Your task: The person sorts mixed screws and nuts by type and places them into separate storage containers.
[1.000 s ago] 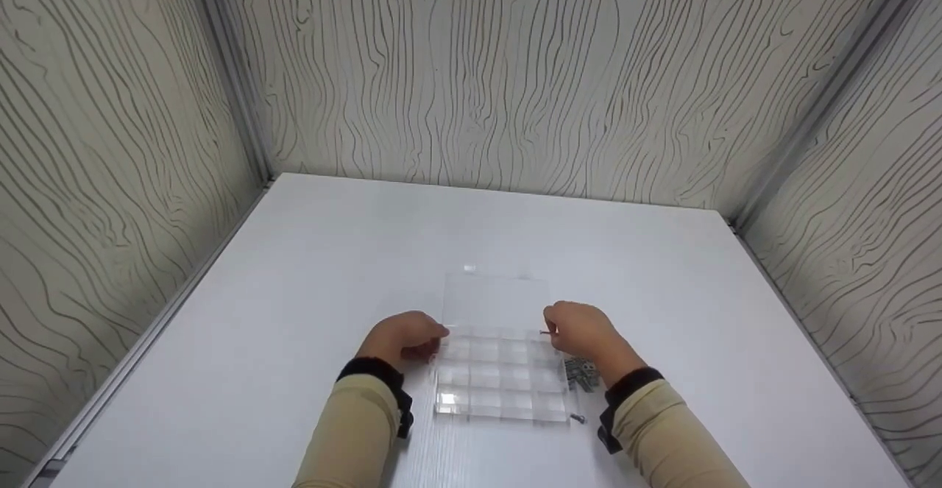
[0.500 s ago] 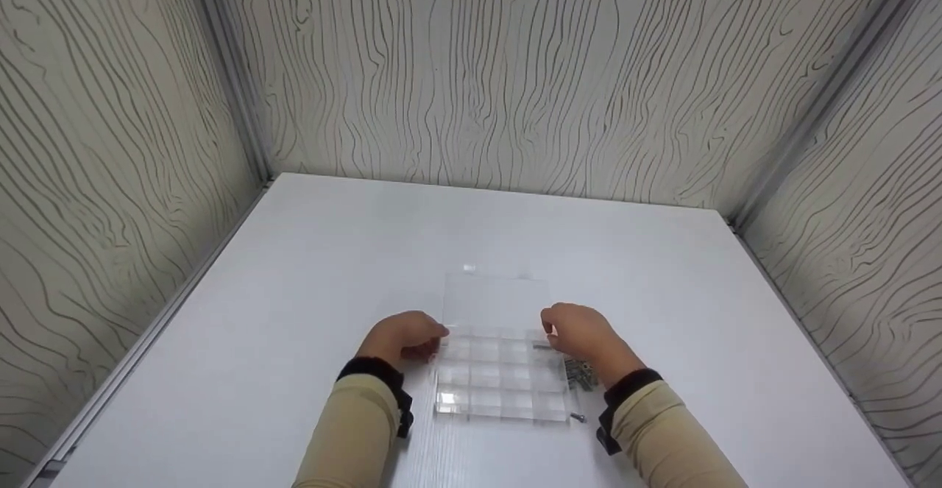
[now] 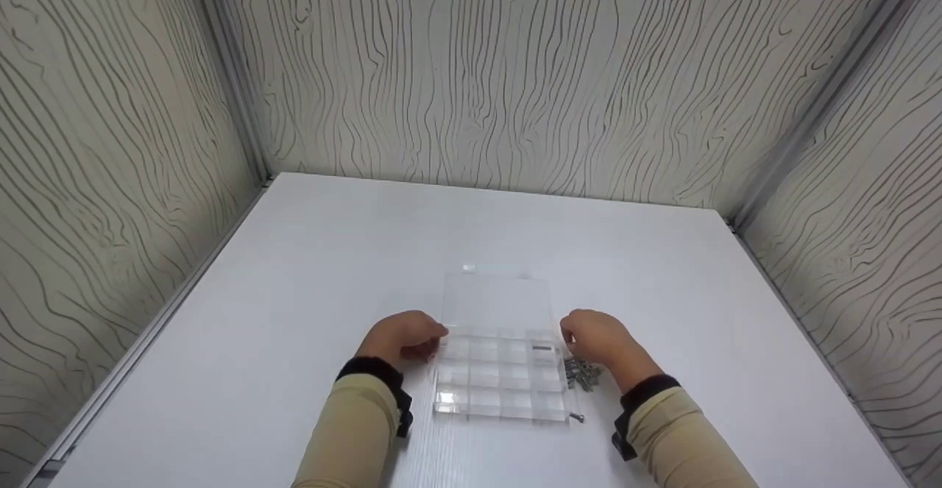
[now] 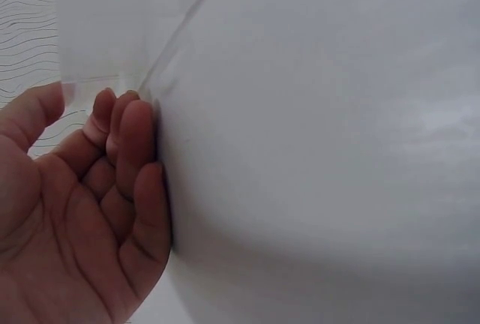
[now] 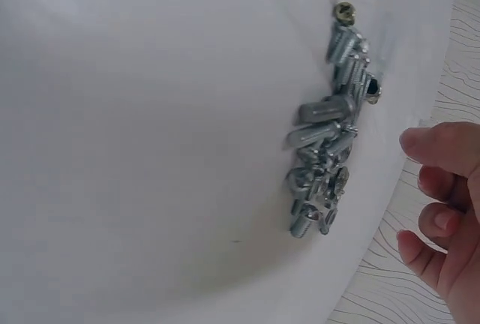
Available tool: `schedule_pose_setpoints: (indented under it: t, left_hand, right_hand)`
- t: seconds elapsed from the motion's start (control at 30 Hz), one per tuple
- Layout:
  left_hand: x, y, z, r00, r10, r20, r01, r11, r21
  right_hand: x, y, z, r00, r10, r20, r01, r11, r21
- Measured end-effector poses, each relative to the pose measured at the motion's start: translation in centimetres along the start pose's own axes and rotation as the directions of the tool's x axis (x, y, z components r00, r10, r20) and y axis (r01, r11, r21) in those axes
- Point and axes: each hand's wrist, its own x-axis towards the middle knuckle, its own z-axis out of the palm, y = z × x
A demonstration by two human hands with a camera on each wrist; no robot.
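Note:
A clear compartment box point(image 3: 500, 385) lies on the white table point(image 3: 309, 267), its lid point(image 3: 497, 300) open flat behind it. One small screw point(image 3: 542, 348) lies in the box's far right compartment. My left hand point(image 3: 403, 337) rests against the box's far left corner with loosely curled fingers point(image 4: 131, 140) on the table. Just right of the box, my right hand point(image 3: 592, 335) hovers over a pile of screws point(image 3: 581, 374), holding nothing. The right wrist view shows the metal screw pile point(image 5: 326, 166) and relaxed fingers point(image 5: 439, 196) apart from it.
A single loose screw point(image 3: 578, 418) lies off the box's near right corner. Wood-grain walls point(image 3: 515, 68) close in the table on the left, back and right. White tabletop stretches beyond the lid and to both sides.
My right hand held a screw over the box's far right compartment, let it go there, and moved right off the box to above the screw pile. My left hand stayed put.

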Motion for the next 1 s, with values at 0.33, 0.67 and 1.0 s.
schedule_pose_setpoints:
  t: [0.33, 0.67, 1.0]
  left_hand:
    - [0.1, -0.2, -0.1, 1.0, 0.01, 0.023, -0.01, 1.0, 0.0]
    - [0.1, -0.1, -0.1, 1.0, 0.013, 0.019, -0.013, 1.0, -0.005]
    - [0.1, -0.2, 0.0, 0.999, 0.029, 0.022, -0.028, 0.999, -0.039]
  right_hand:
    - [0.0, -0.1, 1.5, 0.997, 0.029, 0.078, -0.033, 0.999, 0.041]
    - [0.0, 0.5, 1.8, 0.996, -0.003, 0.09, -0.004, 0.997, 0.074]
    - [-0.4, 1.1, 0.9, 0.996, -0.004, 0.093, -0.004, 0.996, 0.088]
